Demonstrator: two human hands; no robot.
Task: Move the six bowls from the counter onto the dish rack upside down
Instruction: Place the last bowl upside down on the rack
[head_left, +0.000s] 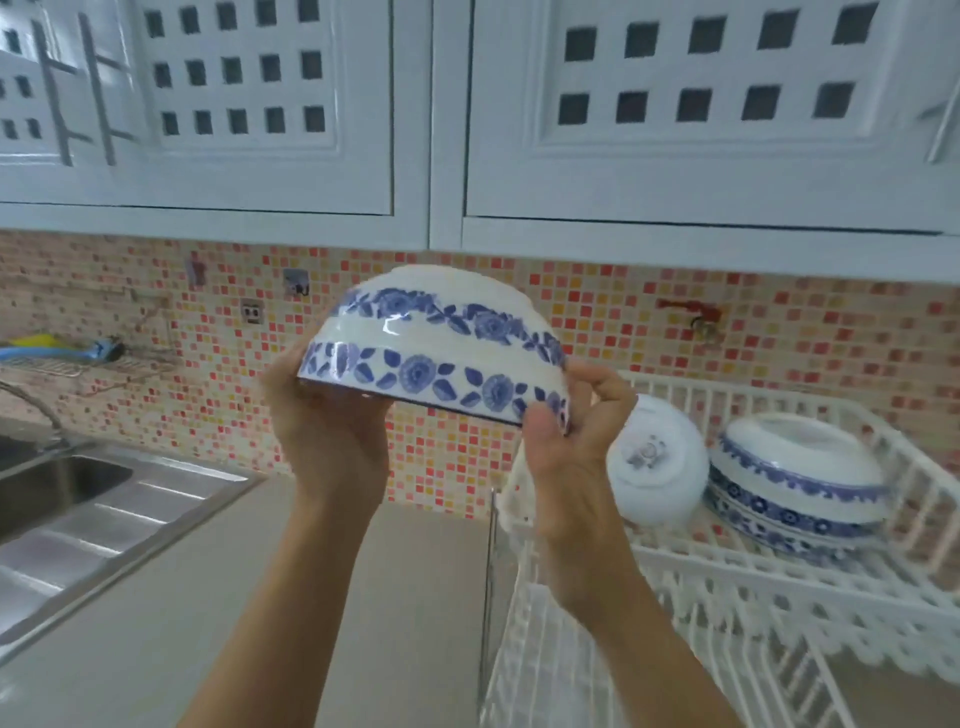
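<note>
Gripping two nested bowls (434, 348) upside down, my left hand (332, 436) and right hand (571, 441) clasp opposite rims (three bowls (795, 483) already fill the dish rack's (779, 577) far side).

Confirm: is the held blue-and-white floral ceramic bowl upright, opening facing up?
No, the blue-and-white floral bowl is upside down between the left hand and right hand.

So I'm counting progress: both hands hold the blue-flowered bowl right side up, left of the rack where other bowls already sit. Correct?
Not quite: the head view shows the blue-flowered bowl held upside down, rim facing down and base on top. The rest stands: the left hand and right hand hold it by the rim, left of the white dish rack, where a plain white bowl and another blue-patterned bowl already sit.
</note>
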